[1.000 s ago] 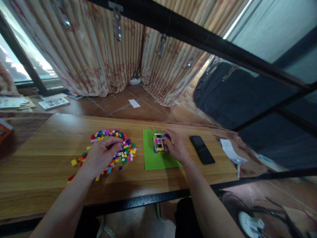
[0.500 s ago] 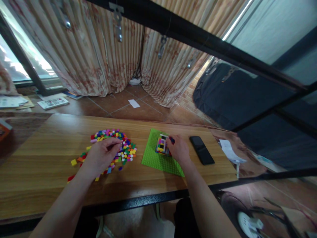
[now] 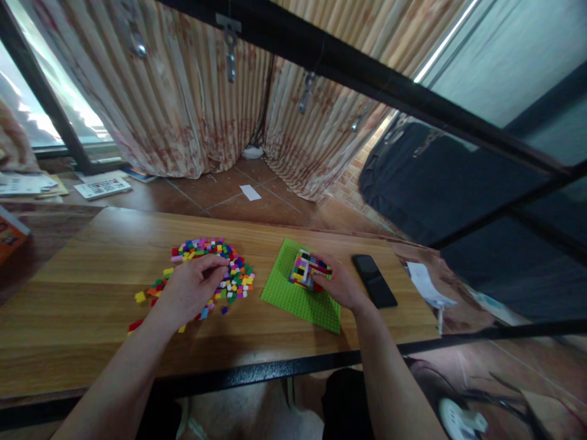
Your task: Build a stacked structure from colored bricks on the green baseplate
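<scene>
My left hand (image 3: 195,284) hovers over a loose pile of small colourful toy bricks (image 3: 238,278). Its thumb and fingertips are pinched together, and whatever lies between them is too small to make out. On a green studded baseplate (image 3: 279,284) stands a low, multicoloured brick structure (image 3: 303,269). My right hand (image 3: 339,282) grips the structure's right side, thumb at the near side and fingers reaching over the far side. Part of that right side is hidden by the fingers.
A black phone (image 3: 373,281) lies on the wooden table (image 3: 243,336), right of the baseplate. A dark metal bar (image 3: 284,40) with hanging clips crosses above. Papers (image 3: 426,284) lie beyond the table's right end.
My right hand has shifted slightly right, with its fingers spread wider around the structure. The baseplate and structure have turned a little clockwise. My left hand keeps its pinch over the pile.
</scene>
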`<state>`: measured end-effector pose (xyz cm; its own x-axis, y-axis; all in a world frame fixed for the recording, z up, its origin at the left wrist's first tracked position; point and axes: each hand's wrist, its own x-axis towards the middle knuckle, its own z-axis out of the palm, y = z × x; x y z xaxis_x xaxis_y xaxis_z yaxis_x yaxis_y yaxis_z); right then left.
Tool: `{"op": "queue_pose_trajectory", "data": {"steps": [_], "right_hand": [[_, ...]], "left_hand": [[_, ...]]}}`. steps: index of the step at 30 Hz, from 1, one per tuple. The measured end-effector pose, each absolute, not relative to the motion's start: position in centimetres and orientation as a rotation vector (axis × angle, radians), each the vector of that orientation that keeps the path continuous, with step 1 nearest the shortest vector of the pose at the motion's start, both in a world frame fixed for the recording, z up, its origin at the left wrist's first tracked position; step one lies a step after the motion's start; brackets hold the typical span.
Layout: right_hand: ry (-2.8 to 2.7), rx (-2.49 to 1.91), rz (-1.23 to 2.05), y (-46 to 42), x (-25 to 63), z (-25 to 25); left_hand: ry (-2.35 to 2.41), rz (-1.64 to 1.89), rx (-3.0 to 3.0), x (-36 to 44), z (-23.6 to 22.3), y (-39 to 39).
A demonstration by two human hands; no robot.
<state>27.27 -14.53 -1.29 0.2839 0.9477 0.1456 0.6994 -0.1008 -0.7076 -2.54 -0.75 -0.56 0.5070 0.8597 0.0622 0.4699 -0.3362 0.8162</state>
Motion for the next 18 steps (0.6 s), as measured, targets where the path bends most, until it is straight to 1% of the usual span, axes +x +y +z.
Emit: {"op": "queue_pose_trajectory", "data": {"steps": [6,10,18], "right_hand": [[-1.435,-1.931,0.339,-14.2,27.6,-2.0],[-1.431,-1.975,0.228,-14.0,27.7,-2.1],[-1.289,-2.187,-0.078,-13.5,25.7,-2.5]], "left_hand": [[1.069,0.628,1.991,-2.6,-1.4,-0.5],[1.079,0.634,2.011,-2.7,-1.1,-0.5],[1.125,0.649,2.040,-2.7,-0.4,-0.6]]}}
